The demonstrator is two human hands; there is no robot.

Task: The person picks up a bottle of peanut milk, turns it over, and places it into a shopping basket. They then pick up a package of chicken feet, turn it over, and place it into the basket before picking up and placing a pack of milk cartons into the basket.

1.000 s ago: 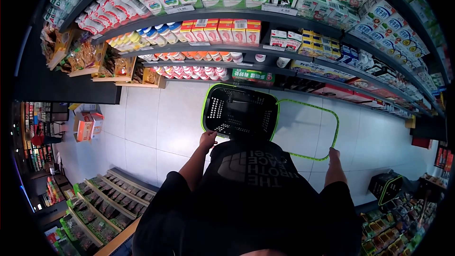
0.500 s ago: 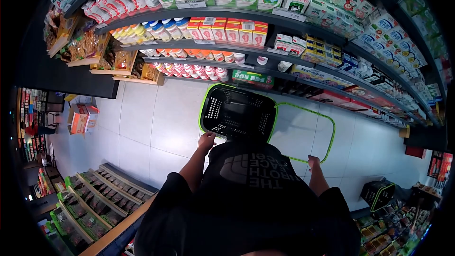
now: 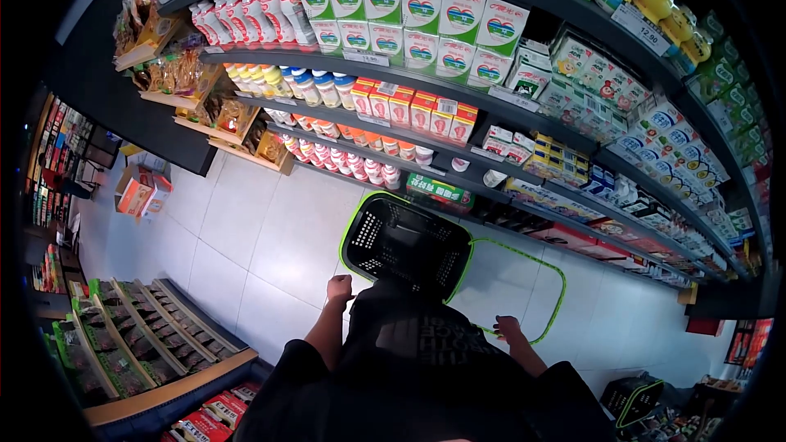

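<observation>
A black shopping basket (image 3: 393, 233) with a bright green rim stands on the floor just ahead of my body, with nothing visible inside. Its long green handle (image 3: 565, 278) stretches out to the right as a loop. My right hand (image 3: 508, 328) is closed around the near side of this loop. Just off the basket's near left corner is my left hand (image 3: 338, 287), its fingers curled and nothing visible in them. My dark shirt covers part of the basket's near side.
Ahead, a curved shelf (image 3: 385, 61) carries drink cartons (image 3: 442, 12), white-and-red bottles (image 3: 254, 12) and small boxes. Snack bins (image 3: 176, 78) hang at its left end. A cardboard box (image 3: 142, 191) sits on the floor, left. Behind are a slatted display (image 3: 139, 327) and another basket (image 3: 634, 399).
The view has tilted up and turned slightly, so more upper shelf shows. Both hands, the basket and its handle appear lower in the picture. My right hand keeps its place on the handle.
</observation>
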